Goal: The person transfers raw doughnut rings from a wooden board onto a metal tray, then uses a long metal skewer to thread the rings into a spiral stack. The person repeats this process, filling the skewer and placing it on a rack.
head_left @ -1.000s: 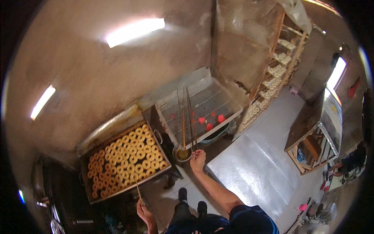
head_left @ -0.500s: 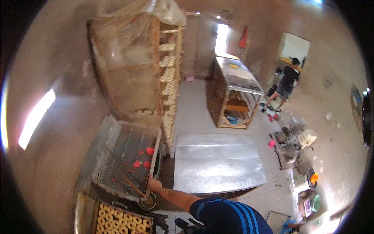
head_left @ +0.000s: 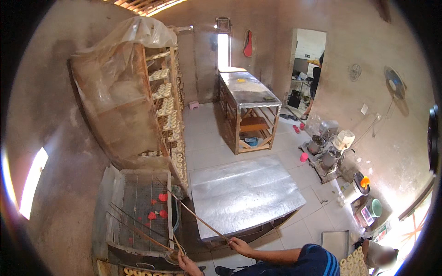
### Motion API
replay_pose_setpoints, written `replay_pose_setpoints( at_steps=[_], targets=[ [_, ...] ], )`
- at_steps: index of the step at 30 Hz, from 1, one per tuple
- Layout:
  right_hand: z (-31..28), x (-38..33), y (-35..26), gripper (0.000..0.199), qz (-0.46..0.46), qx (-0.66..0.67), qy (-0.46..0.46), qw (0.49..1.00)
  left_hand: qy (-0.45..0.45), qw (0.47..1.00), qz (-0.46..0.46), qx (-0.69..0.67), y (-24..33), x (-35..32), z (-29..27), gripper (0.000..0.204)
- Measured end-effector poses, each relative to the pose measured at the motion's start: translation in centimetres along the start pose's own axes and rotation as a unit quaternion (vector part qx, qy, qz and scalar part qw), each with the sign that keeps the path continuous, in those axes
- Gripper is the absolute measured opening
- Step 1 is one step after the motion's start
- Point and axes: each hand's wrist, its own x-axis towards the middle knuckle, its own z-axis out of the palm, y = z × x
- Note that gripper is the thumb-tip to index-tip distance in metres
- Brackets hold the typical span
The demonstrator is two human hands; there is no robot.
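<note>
My right hand [head_left: 240,247] is closed around the end of a long thin stick [head_left: 200,216], which slants up and left over the near right edge of a metal trough [head_left: 174,207]. Close to the trough's near right corner, my left hand [head_left: 188,265] is closed on a short visible length of another stick [head_left: 178,243]. Beside it sits a small round pan [head_left: 172,258], partly hidden. More thin sticks [head_left: 147,237] lean across the trough, their lower ends by the pan. Inside the trough, bright red lumps [head_left: 152,215] show among metal bars.
A silvery low table [head_left: 246,195] stands right of the trough. Beyond the trough is a plastic-covered rack [head_left: 115,101] of dough rings. More rings [head_left: 138,272] lie at the lower left. A person [head_left: 378,254] is at the lower right; another [head_left: 316,83] stands in the doorway.
My right hand has moved right, away from the trough's corner, and now holds a stick. My left hand has come into view by the pan. The view has shifted; the doorway person is partly hidden.
</note>
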Motion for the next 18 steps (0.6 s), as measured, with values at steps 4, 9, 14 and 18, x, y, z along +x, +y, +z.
replay_pose_setpoints(
  at_steps=[4,9,14,18],
  targets=[
    [-3.3,-5.2,-2.4,0.052,0.038,-0.025,-0.007,0.999,-0.010,1.000,-0.001,0.029,-2.5,-1.5,3.4,0.038],
    [-6.6,-8.0,-4.7,0.042,-0.070,0.010,-0.050,0.996,-0.068,0.997,0.015,-0.037,-1.4,-7.6,4.6,0.038],
    [-9.1,-9.8,-2.2,0.048,-0.047,0.000,-0.170,0.984,0.004,0.998,0.036,-0.058,-2.6,-13.8,3.7,0.039],
    [-10.3,-12.8,0.5,0.042,-0.110,-0.084,-0.190,0.972,0.128,0.990,0.008,-0.063,-7.0,-19.2,0.4,0.038]
  ],
)
